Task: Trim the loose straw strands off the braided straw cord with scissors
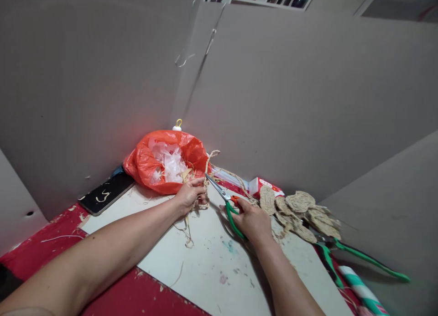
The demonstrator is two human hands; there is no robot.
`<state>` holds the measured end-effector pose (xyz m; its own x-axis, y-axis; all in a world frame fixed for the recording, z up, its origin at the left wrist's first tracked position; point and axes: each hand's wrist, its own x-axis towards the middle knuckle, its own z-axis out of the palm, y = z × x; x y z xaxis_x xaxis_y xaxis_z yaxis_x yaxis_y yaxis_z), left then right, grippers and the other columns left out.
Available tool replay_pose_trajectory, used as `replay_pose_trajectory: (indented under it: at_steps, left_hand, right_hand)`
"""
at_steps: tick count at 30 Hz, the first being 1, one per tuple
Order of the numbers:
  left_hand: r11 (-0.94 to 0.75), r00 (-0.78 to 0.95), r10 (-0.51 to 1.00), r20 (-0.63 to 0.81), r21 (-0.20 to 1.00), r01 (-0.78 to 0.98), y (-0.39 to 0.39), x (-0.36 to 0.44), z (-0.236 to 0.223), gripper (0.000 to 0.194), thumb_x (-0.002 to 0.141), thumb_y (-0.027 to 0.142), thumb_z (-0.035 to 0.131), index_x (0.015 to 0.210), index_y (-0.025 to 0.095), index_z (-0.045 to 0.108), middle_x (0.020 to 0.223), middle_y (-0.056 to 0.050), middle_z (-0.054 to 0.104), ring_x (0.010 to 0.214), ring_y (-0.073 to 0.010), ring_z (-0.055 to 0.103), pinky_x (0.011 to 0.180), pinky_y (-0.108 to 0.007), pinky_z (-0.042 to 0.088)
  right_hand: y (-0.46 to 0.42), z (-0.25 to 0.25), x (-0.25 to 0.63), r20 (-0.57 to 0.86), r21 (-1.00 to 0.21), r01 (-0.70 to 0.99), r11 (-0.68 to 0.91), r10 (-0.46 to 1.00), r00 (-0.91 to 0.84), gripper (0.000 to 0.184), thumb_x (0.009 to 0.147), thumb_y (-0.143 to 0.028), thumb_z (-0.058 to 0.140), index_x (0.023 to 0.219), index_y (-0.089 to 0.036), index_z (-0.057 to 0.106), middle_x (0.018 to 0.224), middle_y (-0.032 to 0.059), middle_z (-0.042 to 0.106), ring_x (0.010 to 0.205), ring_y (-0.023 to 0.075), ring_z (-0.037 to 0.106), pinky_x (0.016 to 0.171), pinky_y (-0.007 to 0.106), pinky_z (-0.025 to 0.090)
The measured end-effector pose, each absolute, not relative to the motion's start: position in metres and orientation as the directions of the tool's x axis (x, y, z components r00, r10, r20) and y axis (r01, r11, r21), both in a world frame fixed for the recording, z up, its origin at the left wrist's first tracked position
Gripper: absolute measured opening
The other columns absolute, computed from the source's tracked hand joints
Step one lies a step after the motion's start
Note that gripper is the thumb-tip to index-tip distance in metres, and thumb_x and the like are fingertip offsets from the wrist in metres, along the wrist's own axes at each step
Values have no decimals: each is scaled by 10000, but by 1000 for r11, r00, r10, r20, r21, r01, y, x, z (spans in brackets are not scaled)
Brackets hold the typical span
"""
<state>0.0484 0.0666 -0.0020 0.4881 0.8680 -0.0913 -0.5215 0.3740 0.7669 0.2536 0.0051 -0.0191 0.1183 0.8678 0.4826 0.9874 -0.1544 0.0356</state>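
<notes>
My left hand [190,196] pinches a braided straw cord [206,188] just in front of the orange bag. The cord rises above my fingers and curls over, and loose strands hang below them. In my right hand [251,219] is a pair of scissors [232,215] with green handles, its orange part under my fingers. The blades point up and left, with their tips at the cord beside my left fingertips. Whether the blades touch the cord, I cannot tell. Another length of braid runs rightward behind the scissors toward coiled straw pieces [299,202].
An orange plastic bag [140,170] with white plastic and straw scraps stands against the wall. A phone [107,193] lies left of the white board [201,270]. Green-handled pliers [371,260], a striped tube [362,288] and a red-white box [265,187] are at the right.
</notes>
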Motion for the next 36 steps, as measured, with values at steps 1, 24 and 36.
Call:
replay_pose_trajectory:
  at_steps: [1,24,36]
  left_hand:
    - [368,475,875,-95,769,-523,67,48,-2,393,709,32,598,1091,116,559,543,73,468,406,-37,422,448,-178,408]
    - [284,366,926,-92,809,-515,69,51,-5,92,679,52,676,738,84,614,663,-39,632,447,-38,493,418,-158,402]
    - [311,298,940,-165,770,-558,73,50,-3,117,672,21,662,766,81,630,650,-47,645,441,-43,491,421,-163,393]
  right_hand:
    - [5,-19,253,476,13,987,-157,869,132,388,748,-561,502,936,-284,698,609,18,666,552,199,596,514,276,302]
    - [3,-15,251,381,-24,995,-94,920,96,371,764,-464,510,1066,-276,615,754,15,689,656,203,626,539,271,331]
    - [7,-30,275,378,-86,993,-80,920,106,402,741,-486,532,1078,-283,620,694,-3,667,636,198,620,549,263,345]
